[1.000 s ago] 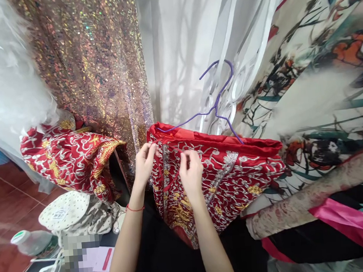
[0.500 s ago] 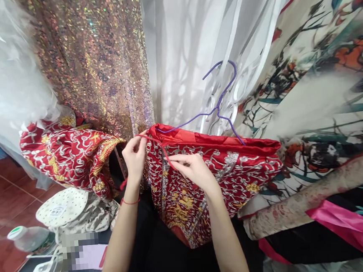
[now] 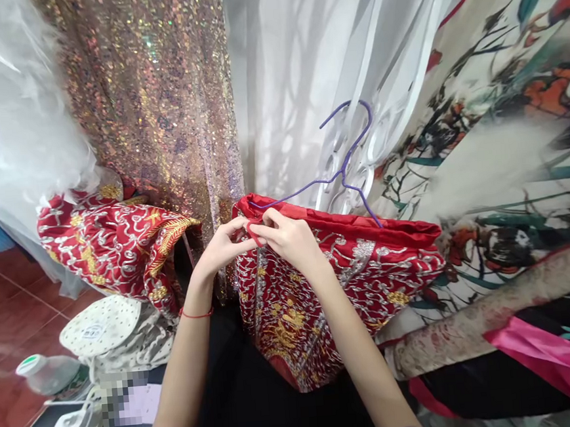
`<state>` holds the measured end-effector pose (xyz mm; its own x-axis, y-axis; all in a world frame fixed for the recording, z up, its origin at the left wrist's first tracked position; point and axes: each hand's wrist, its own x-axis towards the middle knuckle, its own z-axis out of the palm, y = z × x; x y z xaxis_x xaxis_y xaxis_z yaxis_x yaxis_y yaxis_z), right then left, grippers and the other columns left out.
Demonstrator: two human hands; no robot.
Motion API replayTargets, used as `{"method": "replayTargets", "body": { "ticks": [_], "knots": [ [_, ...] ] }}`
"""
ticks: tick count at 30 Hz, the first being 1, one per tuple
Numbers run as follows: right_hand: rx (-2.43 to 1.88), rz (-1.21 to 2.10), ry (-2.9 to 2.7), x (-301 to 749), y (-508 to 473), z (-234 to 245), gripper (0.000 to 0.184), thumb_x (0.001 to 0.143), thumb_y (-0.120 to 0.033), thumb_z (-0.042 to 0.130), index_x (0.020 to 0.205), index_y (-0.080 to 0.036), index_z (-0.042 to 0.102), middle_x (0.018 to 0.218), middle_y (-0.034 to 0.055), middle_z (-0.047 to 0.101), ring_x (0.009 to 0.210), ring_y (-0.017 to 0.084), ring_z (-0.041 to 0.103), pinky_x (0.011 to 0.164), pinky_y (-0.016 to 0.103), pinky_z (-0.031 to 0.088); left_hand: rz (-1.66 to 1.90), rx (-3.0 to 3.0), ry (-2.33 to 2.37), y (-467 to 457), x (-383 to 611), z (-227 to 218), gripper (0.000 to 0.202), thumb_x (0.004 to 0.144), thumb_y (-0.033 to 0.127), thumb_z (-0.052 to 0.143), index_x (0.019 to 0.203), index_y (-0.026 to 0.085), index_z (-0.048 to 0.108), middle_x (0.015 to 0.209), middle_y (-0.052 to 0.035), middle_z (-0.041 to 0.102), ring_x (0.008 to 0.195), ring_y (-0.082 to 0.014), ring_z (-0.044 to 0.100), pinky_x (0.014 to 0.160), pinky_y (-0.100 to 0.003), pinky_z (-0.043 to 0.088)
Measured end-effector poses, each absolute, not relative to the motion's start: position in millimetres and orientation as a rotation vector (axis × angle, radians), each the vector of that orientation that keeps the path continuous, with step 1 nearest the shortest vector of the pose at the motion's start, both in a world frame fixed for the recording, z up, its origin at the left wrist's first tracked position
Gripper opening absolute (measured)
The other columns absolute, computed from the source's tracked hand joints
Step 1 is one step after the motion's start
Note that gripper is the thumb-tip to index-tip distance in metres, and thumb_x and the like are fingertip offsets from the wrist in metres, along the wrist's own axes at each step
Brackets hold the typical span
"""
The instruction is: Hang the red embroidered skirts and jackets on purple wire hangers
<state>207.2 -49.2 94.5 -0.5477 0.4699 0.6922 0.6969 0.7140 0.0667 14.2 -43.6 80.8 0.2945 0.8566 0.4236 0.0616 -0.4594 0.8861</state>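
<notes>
A red skirt-like garment (image 3: 293,311) with silver and gold embroidery hangs folded in front of me, its plain red waistband along the top edge. The purple wire hanger (image 3: 344,163) reaches into that waistband. At the garment's upper left corner, my left hand (image 3: 225,244) pinches a thin red cord (image 3: 253,232). My right hand (image 3: 287,236) meets it there, fingers closed on the same cord, which forms a small loop between the hands. Part of the cord is hidden by my fingers.
Another red embroidered piece (image 3: 114,246) lies to the left, above a dotted white cloth (image 3: 101,323). A plastic bottle (image 3: 54,376) and white cable (image 3: 76,414) are at lower left. Behind hang a sequined cloth (image 3: 156,85), white fabric (image 3: 284,75) and floral fabric (image 3: 507,156).
My hands have come together at the waistband's left corner. The cord, stretched between them before, is now gathered into a small loop. The garment and hanger have barely moved.
</notes>
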Motion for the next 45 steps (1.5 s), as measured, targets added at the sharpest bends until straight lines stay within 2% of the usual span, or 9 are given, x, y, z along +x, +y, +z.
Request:
{"method": "replayTargets", "body": {
  "ticks": [5,11,17,24,29,32,38,41,45],
  "knots": [
    [-0.920,-0.568,-2.087,199.5,-47.3,88.5,0.026,0.103,-0.024,0.046,0.106,-0.017,0.071,0.100,0.0064,0.072,0.083,0.013,0.065,0.065,0.024,0.045,1.319,1.585,0.841,-37.9,17.8,72.5,0.029,0.075,0.044,0.081,0.083,0.017,0.073,0.080,-0.0012,0.067,0.079,-0.0139,0.059,0.081,-0.027,0.048],
    [-1.145,-0.449,-1.808,208.3,-43.9,83.7,0.023,0.101,-0.022,0.046,0.099,-0.016,0.068,0.095,0.0063,0.071,0.079,0.014,0.064,0.068,0.024,0.046,1.694,1.528,0.978,-18.6,28.1,68.3,0.024,0.088,0.044,0.066,0.088,0.021,0.062,0.069,0.0029,0.057,0.062,-0.0097,0.050,0.062,-0.022,0.040],
    [-1.335,-0.434,-1.737,221.3,-43.1,86.9,0.027,0.103,-0.023,0.041,0.101,-0.016,0.067,0.097,0.0084,0.070,0.078,0.016,0.063,0.065,0.027,0.042,1.973,1.895,1.553,-4.9,28.2,75.3,0.016,0.096,0.035,0.058,0.091,0.022,0.065,0.096,-0.0055,0.067,0.088,-0.0175,0.061,0.082,-0.029,0.043],
    [-1.411,-0.535,-1.738,219.3,-46.5,80.5,0.031,0.102,-0.017,0.035,0.099,-0.014,0.066,0.093,0.0105,0.069,0.081,0.019,0.061,0.070,0.030,0.043,1.949,1.939,1.933,14.4,16.7,75.1,0.013,0.093,0.031,0.061,0.087,0.022,0.067,0.098,-0.0096,0.067,0.098,-0.0278,0.054,0.091,-0.041,0.038],
    [-1.306,-0.557,-1.779,238.1,-61.5,86.0,0.025,0.101,-0.020,0.042,0.099,-0.015,0.066,0.100,0.0111,0.068,0.088,0.020,0.060,0.077,0.032,0.044,1.787,2.022,1.579,26.4,6.7,67.4,0.008,0.090,0.024,0.058,0.091,0.021,0.065,0.099,-0.0085,0.067,0.099,-0.0237,0.059,0.096,-0.039,0.044],
    [-1.209,-0.641,-1.733,263.6,-78.3,96.2,0.019,0.099,-0.024,0.047,0.101,-0.017,0.065,0.105,0.0112,0.067,0.098,0.022,0.060,0.085,0.036,0.044,1.808,1.805,1.391,34.3,8.5,64.1,0.020,0.088,0.016,0.049,0.103,0.018,0.062,0.107,-0.0104,0.069,0.101,-0.0201,0.064,0.097,-0.035,0.047],
    [-1.475,-0.814,-1.322,328.7,-106.7,90.6,0.038,0.095,-0.049,0.054,0.110,-0.015,0.064,0.111,0.0185,0.063,0.107,0.033,0.054,0.091,0.046,0.040,1.716,1.783,1.105,42.2,28.9,70.6,0.027,0.093,0.042,0.055,0.101,0.019,0.066,0.103,-0.0071,0.069,0.094,-0.0164,0.063,0.090,-0.029,0.047],
    [-1.561,-0.758,-1.444,361.3,-112.6,78.0,0.042,0.096,-0.056,0.051,0.102,-0.017,0.066,0.102,0.0141,0.065,0.096,0.028,0.056,0.088,0.043,0.040,1.602,1.860,0.950,38.6,32.4,73.1,0.029,0.091,0.047,0.060,0.087,0.019,0.063,0.081,-0.0014,0.062,0.074,-0.0122,0.056,0.073,-0.024,0.045],
    [-1.411,-0.612,-1.682,387.3,-109.9,79.2,0.043,0.103,-0.048,0.039,0.076,-0.021,0.059,0.078,0.0051,0.059,0.073,0.019,0.051,0.073,0.032,0.039,1.821,1.844,0.994,27.6,34.4,75.6,0.029,0.090,0.047,0.064,0.082,0.019,0.062,0.072,0.0005,0.058,0.067,-0.0111,0.052,0.066,-0.023,0.041]
  ]
}}
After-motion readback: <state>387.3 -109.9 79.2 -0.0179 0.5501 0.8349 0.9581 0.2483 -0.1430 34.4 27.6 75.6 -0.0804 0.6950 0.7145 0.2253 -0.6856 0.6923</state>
